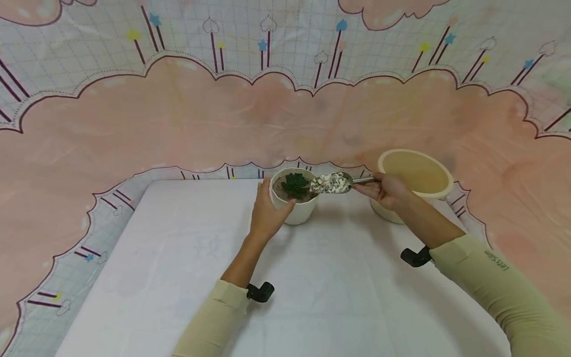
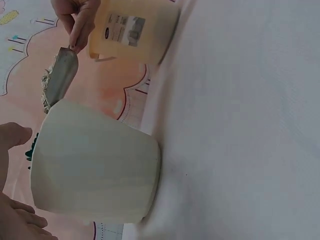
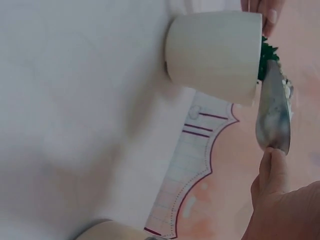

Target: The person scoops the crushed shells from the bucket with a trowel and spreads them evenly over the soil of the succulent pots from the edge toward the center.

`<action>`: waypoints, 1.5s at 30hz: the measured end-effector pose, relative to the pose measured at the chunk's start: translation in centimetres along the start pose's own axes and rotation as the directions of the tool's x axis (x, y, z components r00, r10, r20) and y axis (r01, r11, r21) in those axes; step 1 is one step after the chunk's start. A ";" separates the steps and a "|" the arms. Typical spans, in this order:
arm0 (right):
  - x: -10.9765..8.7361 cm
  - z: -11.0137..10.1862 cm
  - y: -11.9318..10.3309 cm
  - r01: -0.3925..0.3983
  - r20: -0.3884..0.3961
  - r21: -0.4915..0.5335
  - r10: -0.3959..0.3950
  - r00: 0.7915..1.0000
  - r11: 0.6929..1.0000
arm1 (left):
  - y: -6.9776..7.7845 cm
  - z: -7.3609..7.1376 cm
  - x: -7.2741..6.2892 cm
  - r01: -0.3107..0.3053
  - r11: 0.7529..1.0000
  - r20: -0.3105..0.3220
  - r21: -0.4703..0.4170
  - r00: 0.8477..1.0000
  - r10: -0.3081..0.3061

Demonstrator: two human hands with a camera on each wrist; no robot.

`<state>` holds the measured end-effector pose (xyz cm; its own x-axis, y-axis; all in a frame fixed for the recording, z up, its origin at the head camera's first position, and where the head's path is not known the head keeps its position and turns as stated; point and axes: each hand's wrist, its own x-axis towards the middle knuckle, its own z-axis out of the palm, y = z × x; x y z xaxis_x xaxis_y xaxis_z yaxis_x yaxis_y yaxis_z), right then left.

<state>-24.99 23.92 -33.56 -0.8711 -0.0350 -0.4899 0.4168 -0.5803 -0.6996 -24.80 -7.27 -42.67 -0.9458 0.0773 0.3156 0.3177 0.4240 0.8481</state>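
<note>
A white plant pot (image 1: 301,214) stands on the white table, with a small green succulent (image 1: 295,184) in brown soil. My left hand (image 1: 266,214) holds the pot at its left side, thumb toward the front rim and fingers round the far side. From the right, my right hand (image 1: 389,191) grips the handle of a metal scoop (image 3: 274,117). Pale, flaky chips (image 1: 329,183) fill the scoop, whose tip is over the pot's right rim beside the succulent. In the left wrist view the pot's wall hides most of the plant.
Behind my right hand stands a cream bucket (image 1: 415,171), a label (image 2: 125,29) on its side. Its contents cannot be seen. A white cloth-like surface (image 1: 312,297) covers the table. Behind hangs a patterned pink backdrop (image 1: 223,119).
</note>
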 end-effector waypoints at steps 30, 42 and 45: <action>0.1 0.3 0.4 0.113 0.044 -0.083 -0.110 0.993 0.990 | -0.8 0.4 0.1 0.078 0.997 0.056 0.024 0.995 -0.079; 0.1 0.7 -0.3 0.126 0.018 -0.092 -0.125 0.992 0.988 | -0.7 0.5 0.2 0.096 0.995 0.072 0.017 0.993 -0.097; 0.1 0.8 -0.5 0.117 0.000 -0.090 -0.117 0.993 0.989 | -0.6 0.5 0.2 0.109 0.994 0.079 0.016 0.991 -0.110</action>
<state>-25.50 23.55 -32.88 -0.9138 0.0336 -0.4049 0.3341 -0.5048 -0.7959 -25.18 -7.05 -43.35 -0.9774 0.1017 0.1855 0.2114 0.4443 0.8706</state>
